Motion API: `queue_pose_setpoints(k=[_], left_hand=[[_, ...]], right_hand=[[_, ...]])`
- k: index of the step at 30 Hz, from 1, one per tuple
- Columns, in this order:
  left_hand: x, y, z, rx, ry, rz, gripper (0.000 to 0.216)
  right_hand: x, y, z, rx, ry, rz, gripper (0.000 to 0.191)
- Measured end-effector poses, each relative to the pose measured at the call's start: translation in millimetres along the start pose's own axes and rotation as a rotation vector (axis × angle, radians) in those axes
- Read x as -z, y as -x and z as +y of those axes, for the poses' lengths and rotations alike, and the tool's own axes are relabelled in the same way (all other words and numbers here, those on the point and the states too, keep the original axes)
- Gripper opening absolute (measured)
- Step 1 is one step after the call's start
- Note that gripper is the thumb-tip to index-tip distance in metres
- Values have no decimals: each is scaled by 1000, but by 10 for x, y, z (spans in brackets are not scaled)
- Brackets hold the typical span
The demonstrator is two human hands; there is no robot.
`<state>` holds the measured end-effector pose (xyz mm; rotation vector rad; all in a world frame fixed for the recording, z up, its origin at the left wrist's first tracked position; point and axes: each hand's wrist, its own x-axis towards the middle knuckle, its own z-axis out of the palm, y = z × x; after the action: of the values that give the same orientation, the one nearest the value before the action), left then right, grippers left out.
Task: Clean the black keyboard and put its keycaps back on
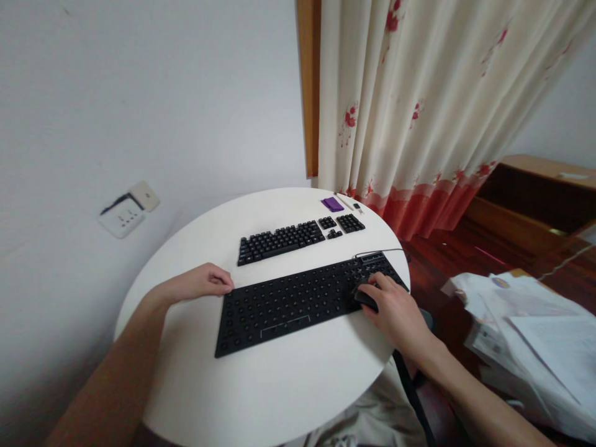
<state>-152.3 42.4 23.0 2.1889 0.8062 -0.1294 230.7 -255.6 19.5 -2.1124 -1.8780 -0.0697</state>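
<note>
A black keyboard (288,304) with its keycaps off and its switches bare lies across the white round table. My left hand (205,282) is closed, its fingertips at the keyboard's far left corner. Over the right part of the keyboard, my right hand (393,307) is wrapped round a black rounded object (366,300). That object rests low against the switches, and my fingers hide much of it, so its kind is unclear. Behind the keyboard the loose black keycaps (284,241) are laid out in keyboard order, with smaller groups (351,223) to the right.
Near the far edge of the table (186,397) lie a folded purple cloth (332,204), a thin pale stick (343,200) and a small black-and-silver item (357,208). A cable (386,251) runs off to the right. White bags and papers (535,335) stand at the right.
</note>
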Motion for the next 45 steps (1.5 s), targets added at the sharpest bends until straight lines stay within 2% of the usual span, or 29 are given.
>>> queue_pose_setpoints(k=[4, 7, 13, 16, 19, 23, 26, 30, 33, 37, 45], left_hand=[[-10, -1, 3, 2, 26, -8, 34], [-13, 0, 7, 8, 38, -14, 34], [-15, 1, 5, 21, 38, -13, 34], [-17, 0, 16, 21, 41, -14, 34], [-22, 1, 34, 29, 37, -2, 36], [-27, 9, 26, 27, 44, 3, 37], [-30, 16, -1, 17, 55, -2, 37], [-39, 17, -19, 7, 71, 11, 36], [-45, 16, -20, 5, 76, 22, 36], [-45, 13, -41, 3, 82, 15, 34], [-44, 7, -91, -14, 85, 16, 33]], right_hand=[[106, -43, 202, -157, 148, 30, 20], [109, -67, 217, -171, 144, 72, 21], [-58, 13, -295, -36, -121, -54, 22], [-85, 22, -451, -38, -241, -39, 22], [-117, 0, -512, 0, -265, -26, 23], [-196, 41, -576, 55, -169, -52, 27], [-245, 121, -562, 59, -73, -18, 37], [-264, 195, -431, 119, -46, -53, 53], [-263, 216, -354, 116, -51, -70, 51], [-299, 244, -372, 98, -24, -15, 42], [-269, 188, -324, 60, -141, -50, 50]])
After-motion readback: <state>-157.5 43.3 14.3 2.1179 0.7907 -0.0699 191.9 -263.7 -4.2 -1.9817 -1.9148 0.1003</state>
